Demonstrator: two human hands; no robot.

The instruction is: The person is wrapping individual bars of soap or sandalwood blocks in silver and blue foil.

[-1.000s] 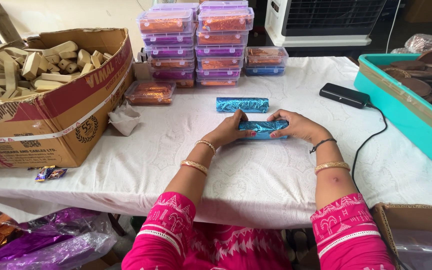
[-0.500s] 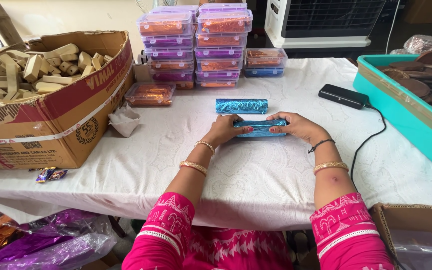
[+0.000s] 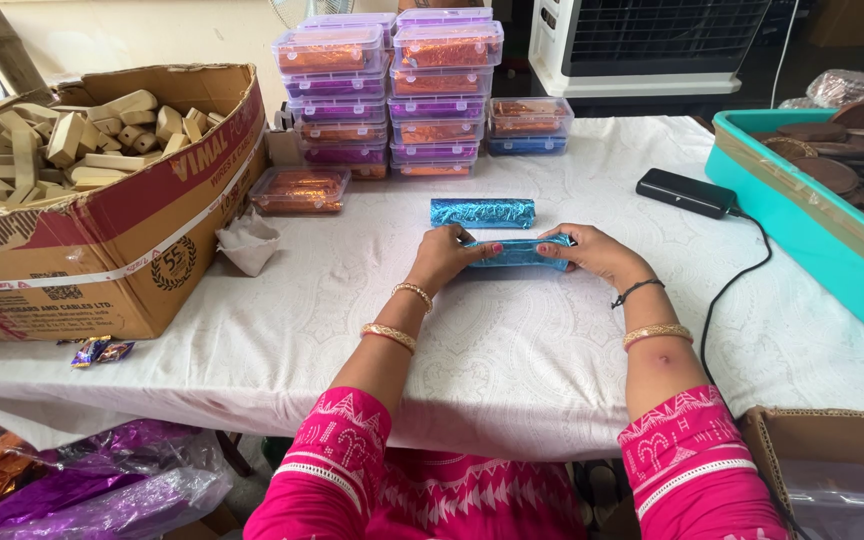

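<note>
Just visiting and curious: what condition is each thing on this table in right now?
Blue foil bar: gripped at both ends by left hand and right hand.
Second blue bar: fully wrapped, lying untouched.
Cardboard box: open, full of wooden blocks.
Plastic containers: lidded, stacked.
Teal tray: holds brown discs.

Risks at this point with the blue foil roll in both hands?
1. Both hands, left hand and right hand, pinch the ends of the blue foil-wrapped roll; thin foil may tear or crease.
2. The finished blue foil roll lies loose just behind; a nudge might roll it.
3. The black cable runs close to the right forearm and might snag.
</note>
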